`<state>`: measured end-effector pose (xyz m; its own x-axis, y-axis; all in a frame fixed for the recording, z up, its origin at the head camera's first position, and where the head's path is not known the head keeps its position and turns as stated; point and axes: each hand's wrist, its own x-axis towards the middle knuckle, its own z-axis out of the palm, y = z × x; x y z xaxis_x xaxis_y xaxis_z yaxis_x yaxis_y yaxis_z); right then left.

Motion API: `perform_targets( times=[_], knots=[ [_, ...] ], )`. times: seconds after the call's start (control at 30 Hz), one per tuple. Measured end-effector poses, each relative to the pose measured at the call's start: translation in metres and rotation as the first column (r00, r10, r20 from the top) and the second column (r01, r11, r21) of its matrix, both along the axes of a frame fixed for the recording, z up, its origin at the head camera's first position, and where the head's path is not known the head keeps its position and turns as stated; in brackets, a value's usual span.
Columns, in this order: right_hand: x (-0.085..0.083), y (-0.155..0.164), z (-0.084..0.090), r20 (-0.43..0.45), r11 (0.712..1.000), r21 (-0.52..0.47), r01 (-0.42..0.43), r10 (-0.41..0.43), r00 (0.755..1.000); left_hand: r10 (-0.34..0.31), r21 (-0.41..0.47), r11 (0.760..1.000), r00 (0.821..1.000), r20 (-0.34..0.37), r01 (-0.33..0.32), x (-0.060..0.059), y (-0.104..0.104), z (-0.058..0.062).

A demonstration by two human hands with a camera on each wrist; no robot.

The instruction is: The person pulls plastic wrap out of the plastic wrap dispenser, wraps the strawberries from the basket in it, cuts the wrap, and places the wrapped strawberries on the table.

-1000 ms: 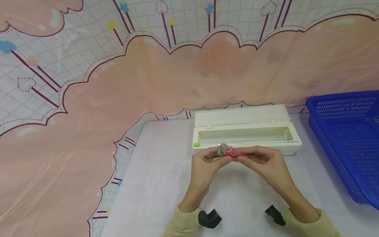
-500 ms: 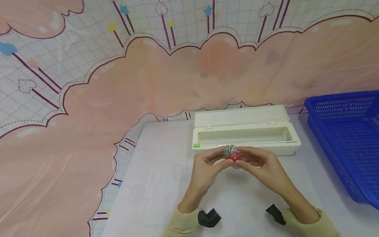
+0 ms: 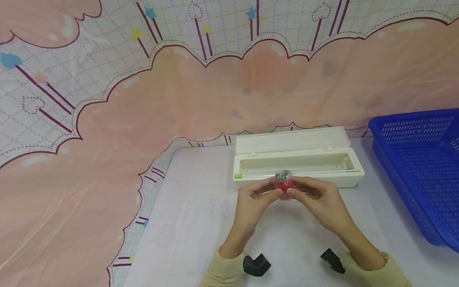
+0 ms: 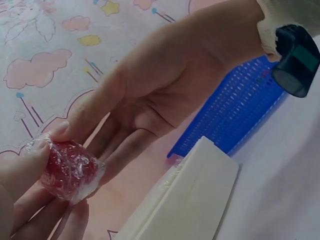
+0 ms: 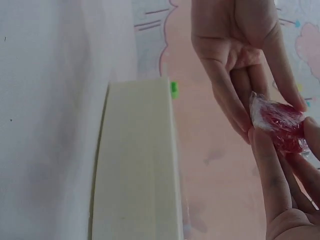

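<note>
The small red thing is wrapped in thin clear plastic film. The film is crinkly and shiny, and it catches the light in little white sparkles. Under the film the red part looks bumpy.

The long white box at 12 o'clock from the hands is hard plastic. It is smooth with a soft shine, and a little green plastic tab sits at its left end.

The blue basket at 3 o'clock is hard plastic too, full of small holes like a net.

The pink backdrop looks like thin cloth with soft wrinkles. The white table cover is smooth and matt.

The sleeves are soft, matt cloth.
</note>
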<state>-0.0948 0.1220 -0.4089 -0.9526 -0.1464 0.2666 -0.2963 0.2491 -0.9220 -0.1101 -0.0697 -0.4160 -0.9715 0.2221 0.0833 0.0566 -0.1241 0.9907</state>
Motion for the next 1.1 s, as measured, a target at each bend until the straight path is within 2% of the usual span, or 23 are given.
perform_targets(
  times=[0.17, 0.43, 0.77, 1.1],
  knots=[
    [-0.001, 0.001, 0.001, 0.004, 1.0, -0.018, -0.006, 0.006, 1.0, -0.045, 0.022, 0.999, 0.999, -0.017, 0.045, 0.001, 0.003, -0.002],
    [-0.002, 0.002, 0.001, 0.02, 0.999, -0.034, -0.024, 0.024, 1.0, -0.042, -0.001, 0.999, 0.998, -0.041, 0.042, 0.0, 0.002, -0.001],
    [-0.007, 0.001, 0.0, 0.096, 0.998, -0.013, -0.069, 0.07, 0.993, -0.033, -0.109, 0.993, 0.999, -0.001, 0.033, -0.002, -0.005, 0.0],
    [-0.011, 0.001, 0.001, 0.103, 0.991, -0.021, -0.133, 0.134, 0.986, -0.026, -0.132, 0.991, 0.999, 0.035, 0.031, -0.003, -0.012, 0.005]
  ],
)
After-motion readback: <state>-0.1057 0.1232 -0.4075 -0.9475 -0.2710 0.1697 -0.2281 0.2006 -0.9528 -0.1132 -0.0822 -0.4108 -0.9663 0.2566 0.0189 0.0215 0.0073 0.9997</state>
